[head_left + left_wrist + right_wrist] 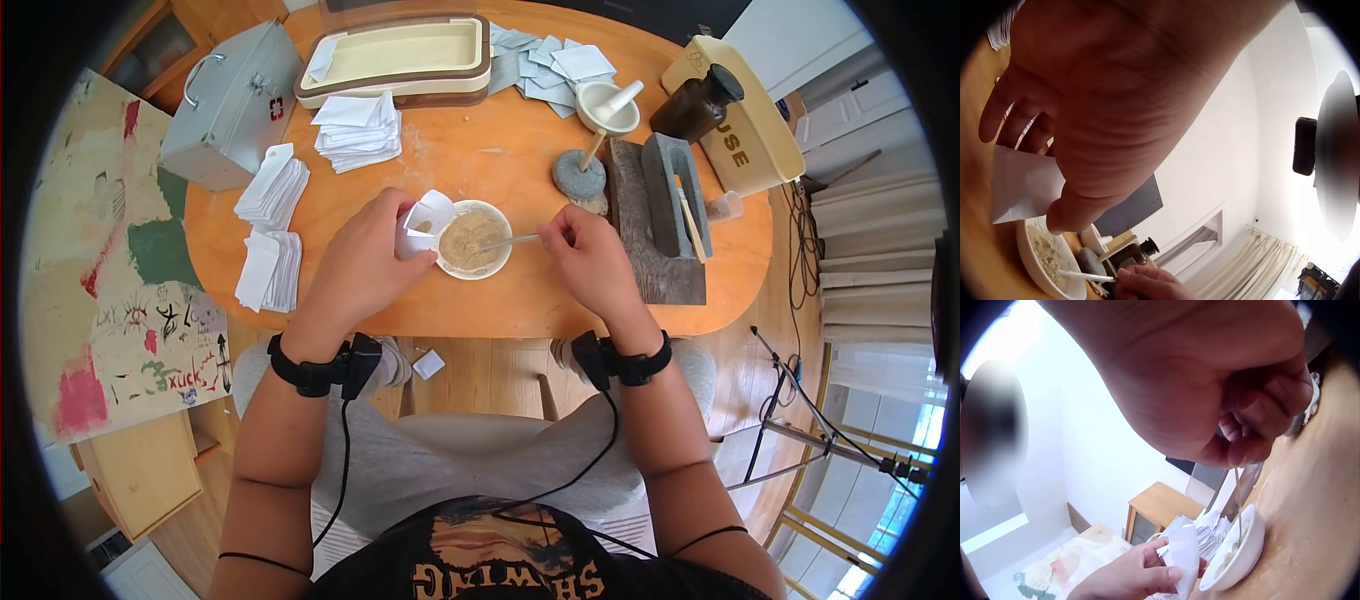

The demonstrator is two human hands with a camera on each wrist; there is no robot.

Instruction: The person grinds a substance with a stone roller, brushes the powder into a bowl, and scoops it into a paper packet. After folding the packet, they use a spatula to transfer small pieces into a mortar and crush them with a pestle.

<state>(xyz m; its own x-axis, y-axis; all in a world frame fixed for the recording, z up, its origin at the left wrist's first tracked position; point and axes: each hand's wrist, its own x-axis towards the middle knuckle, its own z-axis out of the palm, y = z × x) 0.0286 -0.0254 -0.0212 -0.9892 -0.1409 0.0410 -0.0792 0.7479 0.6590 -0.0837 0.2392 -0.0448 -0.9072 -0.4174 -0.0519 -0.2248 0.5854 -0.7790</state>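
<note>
A white bowl [477, 275] of beige powder [465, 238] stands near the table's front edge. My left hand [362, 255] holds an opened white paper packet [432, 208] at the bowl's left rim, and a little tan shows inside its mouth. In the left wrist view the thumb and fingers grip the packet [1025, 184] from both sides. From the right, my right hand [592, 258] pinches the handle of a thin, pale metal spatula [518, 240], whose tip is in the powder. That tip is hidden by the powder.
Stacks of white packets [358, 135] lie left of the bowl. Behind are a cream tray [400, 50] and grey-blue packets [545, 75]. To the right stand a mortar [610, 110], a round stone with a wooden handle [578, 178], a stone trough [668, 160] and a brown bottle [690, 110].
</note>
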